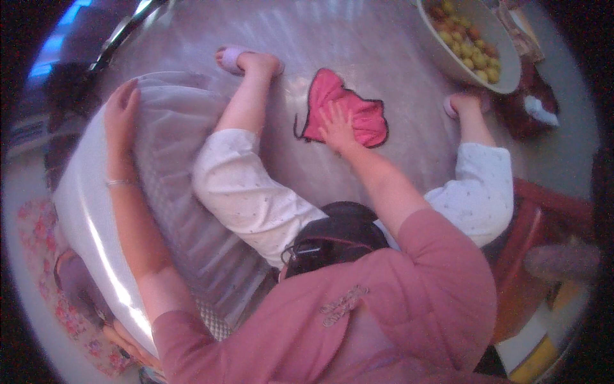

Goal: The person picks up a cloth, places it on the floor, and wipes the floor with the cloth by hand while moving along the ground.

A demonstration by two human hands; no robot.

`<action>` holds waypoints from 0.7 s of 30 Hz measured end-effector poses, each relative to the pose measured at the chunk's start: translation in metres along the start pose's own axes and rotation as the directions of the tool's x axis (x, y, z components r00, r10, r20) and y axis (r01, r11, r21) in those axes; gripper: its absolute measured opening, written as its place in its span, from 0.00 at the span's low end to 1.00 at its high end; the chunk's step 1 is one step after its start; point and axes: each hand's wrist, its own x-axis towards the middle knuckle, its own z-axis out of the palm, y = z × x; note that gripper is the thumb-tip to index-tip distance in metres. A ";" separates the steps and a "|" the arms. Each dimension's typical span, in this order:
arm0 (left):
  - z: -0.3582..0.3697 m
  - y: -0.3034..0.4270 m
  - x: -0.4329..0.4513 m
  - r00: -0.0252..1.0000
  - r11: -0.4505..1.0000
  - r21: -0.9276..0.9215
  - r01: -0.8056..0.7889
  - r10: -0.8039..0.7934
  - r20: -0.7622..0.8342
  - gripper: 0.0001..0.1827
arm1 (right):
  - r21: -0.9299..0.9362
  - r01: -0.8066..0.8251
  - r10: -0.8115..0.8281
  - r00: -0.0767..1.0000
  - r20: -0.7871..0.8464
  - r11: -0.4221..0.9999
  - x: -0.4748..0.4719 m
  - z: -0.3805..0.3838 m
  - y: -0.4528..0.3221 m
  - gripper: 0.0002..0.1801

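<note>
A pink cloth item with dark edging and a thin cord [371, 115] lies on the floor between my feet. My right hand [338, 125] rests on it with fingers spread, palm down. My left hand [124, 108] lies at the upper edge of a white, pleated covering [168, 101] on my left. Its fingers are partly hidden, so whether they grip the covering is unclear. A black bag or pouch [336, 235] sits at my lap.
A light basin of small yellow-green and reddish fruits [511, 72] stands at the upper right. Near it is a dark red object with a white piece on it [542, 110]. Reddish wooden furniture [523, 235] is at my right. Floral fabric [67, 307] lies lower left, beside another person's arm [127, 341].
</note>
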 end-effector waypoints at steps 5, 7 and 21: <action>0.004 0.004 0.002 1.000 0.999 0.030 0.014 -0.014 -0.001 0.21 | 0.102 0.432 -0.438 0.898 0.043 0.896 -0.029 0.001 -0.020 0.36; 0.002 0.003 0.002 1.000 0.999 0.039 0.002 -0.001 -0.002 0.21 | 0.163 0.654 -0.671 0.736 0.087 0.739 -0.041 0.004 -0.024 0.37; 0.003 0.003 0.003 0.999 0.997 0.074 -0.037 0.038 -0.021 0.20 | 0.336 0.903 -0.963 0.263 0.064 0.269 -0.042 0.022 -0.028 0.32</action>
